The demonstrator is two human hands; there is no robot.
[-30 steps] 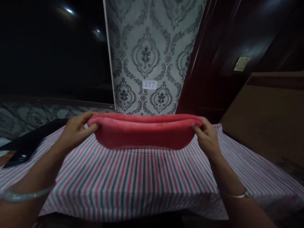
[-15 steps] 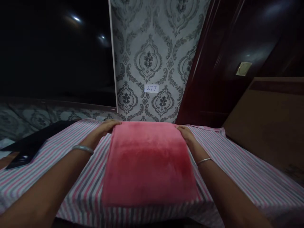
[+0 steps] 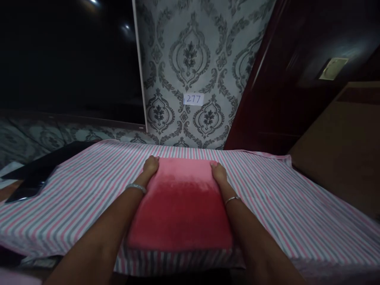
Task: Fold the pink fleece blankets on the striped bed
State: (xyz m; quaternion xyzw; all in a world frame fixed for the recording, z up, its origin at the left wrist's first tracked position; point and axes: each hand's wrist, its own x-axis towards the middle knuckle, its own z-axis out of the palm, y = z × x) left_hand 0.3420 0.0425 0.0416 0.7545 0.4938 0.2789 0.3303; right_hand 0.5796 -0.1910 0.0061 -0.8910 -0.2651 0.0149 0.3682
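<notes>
A red, plush-looking towel (image 3: 181, 213) lies flat on the striped tablecloth (image 3: 97, 182), its near edge close to the table's front. The far part of the towel is paler pink than the rest. My left hand (image 3: 151, 165) is closed around the far left corner, its wrist wearing a bracelet. At the far right corner, my right hand (image 3: 219, 172) has its fingers closed on the towel's edge, thumb on top. Fingertips under the towel are hidden.
A large dark screen (image 3: 68, 63) hangs at the left, above a black object (image 3: 32, 186) on the table. A brown cardboard box (image 3: 341, 150) stands at the right. A paper marked 277 (image 3: 193, 99) is on the patterned wall.
The towel was held raised and folded over between my hands; then it came down spread on the tablecloth. Since then both hands have drawn it slightly nearer, and they are closer together.
</notes>
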